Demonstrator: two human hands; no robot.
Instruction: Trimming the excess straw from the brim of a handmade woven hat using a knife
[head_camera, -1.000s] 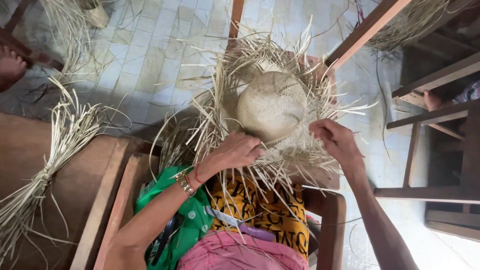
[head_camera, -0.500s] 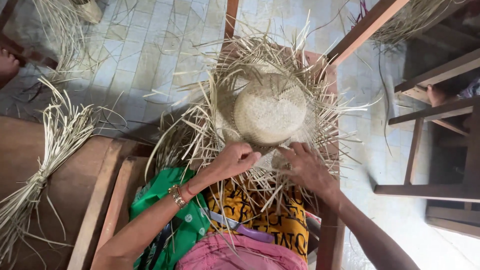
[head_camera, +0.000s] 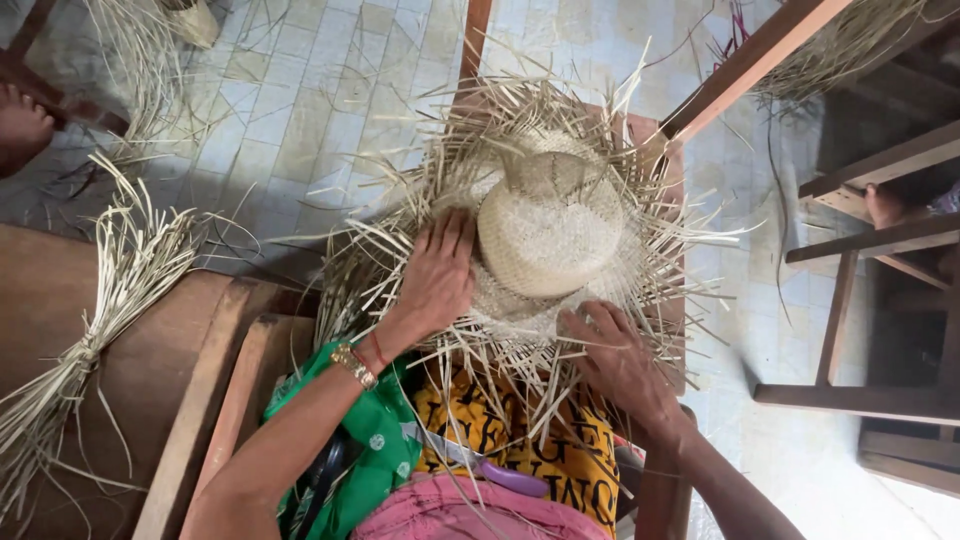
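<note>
I see the half-woven straw hat (head_camera: 548, 235) sitting in the middle of the view, crown up, on a wooden stand whose edge shows at the far right of the brim, with loose unwoven strands bristling out all round its rim. My left hand (head_camera: 437, 272) lies flat on the left side of the brim, fingers stretched out together and pointing far, their tips just beside the base of the crown; it presses on the straw rather than closing round anything. My right hand (head_camera: 615, 352) is at the near right edge of the brim, fingers spread and curled lightly into the loose strands there; I cannot tell whether any strand is actually pinched between them. So the hat lies between the two hands and a little farther away than both, its crown to the right of the left hand and far-left of the right one. Near me, under the hat's fringe, is a lap in yellow patterned cloth (head_camera: 530, 440), with green cloth (head_camera: 375, 440) at its left and pink cloth (head_camera: 470, 510) nearest. On the left, a tied bundle of straw (head_camera: 95, 320) rests on a brown wooden counter (head_camera: 160, 380). Beyond lies a pale tiled floor (head_camera: 300, 100), and dark wooden frames (head_camera: 880, 240) stand at the right.
</note>
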